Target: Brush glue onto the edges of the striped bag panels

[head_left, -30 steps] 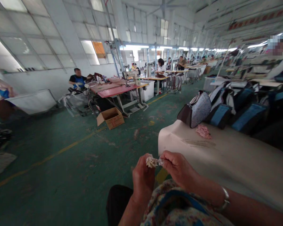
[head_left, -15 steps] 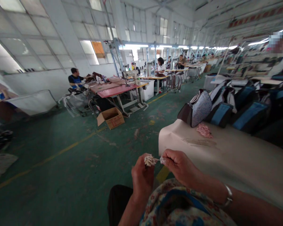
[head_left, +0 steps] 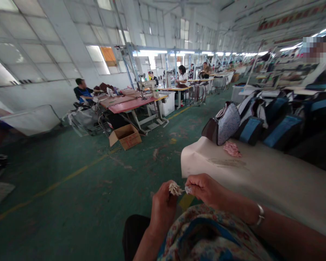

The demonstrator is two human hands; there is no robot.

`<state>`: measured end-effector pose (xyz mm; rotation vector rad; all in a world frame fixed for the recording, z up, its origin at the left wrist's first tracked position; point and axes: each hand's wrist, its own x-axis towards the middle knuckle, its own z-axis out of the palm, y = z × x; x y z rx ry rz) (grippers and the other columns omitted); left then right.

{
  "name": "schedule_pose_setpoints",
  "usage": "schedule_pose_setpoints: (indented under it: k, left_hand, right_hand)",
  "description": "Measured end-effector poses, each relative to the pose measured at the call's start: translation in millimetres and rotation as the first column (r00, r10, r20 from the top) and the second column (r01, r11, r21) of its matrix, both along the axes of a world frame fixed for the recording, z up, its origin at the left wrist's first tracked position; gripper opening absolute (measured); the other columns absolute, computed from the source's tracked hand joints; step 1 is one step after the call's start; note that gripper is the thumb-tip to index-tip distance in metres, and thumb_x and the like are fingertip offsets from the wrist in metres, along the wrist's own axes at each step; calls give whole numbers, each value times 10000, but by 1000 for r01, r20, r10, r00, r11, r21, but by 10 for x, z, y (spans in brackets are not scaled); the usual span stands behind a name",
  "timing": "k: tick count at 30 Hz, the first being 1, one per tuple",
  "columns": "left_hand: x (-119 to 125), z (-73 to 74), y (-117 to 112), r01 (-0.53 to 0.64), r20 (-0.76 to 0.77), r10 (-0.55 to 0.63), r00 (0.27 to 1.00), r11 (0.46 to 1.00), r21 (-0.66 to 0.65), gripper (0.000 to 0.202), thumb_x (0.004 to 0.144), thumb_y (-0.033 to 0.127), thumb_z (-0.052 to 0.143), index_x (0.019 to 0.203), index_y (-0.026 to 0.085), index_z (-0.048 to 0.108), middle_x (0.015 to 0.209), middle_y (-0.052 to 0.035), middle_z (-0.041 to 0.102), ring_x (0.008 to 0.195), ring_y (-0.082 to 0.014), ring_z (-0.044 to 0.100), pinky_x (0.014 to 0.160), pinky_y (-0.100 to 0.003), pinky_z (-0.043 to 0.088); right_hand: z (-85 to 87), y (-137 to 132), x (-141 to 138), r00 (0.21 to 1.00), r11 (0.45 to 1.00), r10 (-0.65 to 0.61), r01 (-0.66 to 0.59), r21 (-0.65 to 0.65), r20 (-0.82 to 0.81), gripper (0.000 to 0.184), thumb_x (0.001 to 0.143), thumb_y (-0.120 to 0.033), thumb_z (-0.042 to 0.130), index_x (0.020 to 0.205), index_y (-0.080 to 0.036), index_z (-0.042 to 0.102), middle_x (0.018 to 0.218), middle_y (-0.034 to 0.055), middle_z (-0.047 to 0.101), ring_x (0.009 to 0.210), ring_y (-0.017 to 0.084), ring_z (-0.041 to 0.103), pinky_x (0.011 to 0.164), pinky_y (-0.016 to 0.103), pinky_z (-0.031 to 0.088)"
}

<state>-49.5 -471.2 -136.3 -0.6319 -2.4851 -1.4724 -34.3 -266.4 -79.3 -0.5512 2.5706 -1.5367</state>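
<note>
My left hand (head_left: 163, 204) is closed around a bundle of cream-coloured strands (head_left: 175, 188), whose frayed-looking ends stick out above the fingers. Just to its right, my right hand (head_left: 203, 188) pinches a small whitish, see-through wad (head_left: 188, 189) between thumb and fingertips. A thin pale strand seems to link the wad to the bundle. What exactly the bundle is made of is too small to tell. Both hands are above my lap, beside the near corner of a table covered with a beige sheet (head_left: 260, 181).
On the beige sheet lies a pink crumpled heap (head_left: 232, 149), with a patterned bag (head_left: 228, 123) and several dark bags with blue panels (head_left: 251, 130) behind it. An open cardboard box (head_left: 129, 137) stands on the green floor near a sewing table (head_left: 133, 104). Co-workers sit farther off.
The view has shifted slightly to the right. Both hands stay close together with the same things held, the left one turned a little.
</note>
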Motion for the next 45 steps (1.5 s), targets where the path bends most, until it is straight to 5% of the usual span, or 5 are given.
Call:
schedule_pose_setpoints:
  k: [14, 19, 23, 30, 45]
  left_hand:
    - [100, -11, 76, 26, 29, -30, 999, 994, 107, 154, 891, 275, 575, 1010, 191, 625, 898, -24, 654, 818, -152, 597, 762, -239, 467]
    - [82, -94, 125, -39, 83, 33, 996, 996, 75, 122, 885, 265, 563, 867, 177, 645, 802, -4, 648, 746, -139, 582, 699, -230, 460]
    - [72, -121, 109, -65, 107, 52, 993, 990, 125, 150, 885, 278, 566, 954, 162, 633, 835, -15, 670, 762, -149, 600, 711, -241, 484]
    - [116, -1, 17, 65, 96, -86, 992, 978, 199, 261, 881, 298, 585, 1108, 174, 613, 984, -62, 687, 896, -186, 643, 825, -271, 501]
    - [129, 335, 4, 317, 181, -302, 936, 946, -60, 149, 812, 151, 547, 854, 184, 687, 781, -10, 679, 726, -145, 602, 671, -223, 459]
  right_hand:
    - [-31, -188, 170, 988, 986, -154, 155, -67, 19, 188, 901, -243, 488, 761, -165, 586, 607, -39, 468, 579, 117, 424, 532, 231, 312]
    - [185, -241, 275, 993, 971, -112, 115, -209, 23, 238, 936, -314, 472, 762, -175, 556, 582, -48, 429, 541, 110, 384, 498, 226, 293]
    - [289, -157, 241, 987, 991, -113, 104, -83, -114, 218, 926, -254, 475, 741, -172, 558, 612, -36, 472, 577, 112, 425, 533, 224, 306]
    - [88, -86, 170, 987, 995, -65, 75, 64, -145, 161, 892, -159, 486, 748, -164, 557, 627, -36, 498, 592, 112, 437, 546, 219, 305]
    - [147, 105, 48, 940, 931, 329, -307, 196, -92, 160, 892, -133, 479, 762, -155, 569, 682, -34, 525, 628, 115, 470, 587, 220, 339]
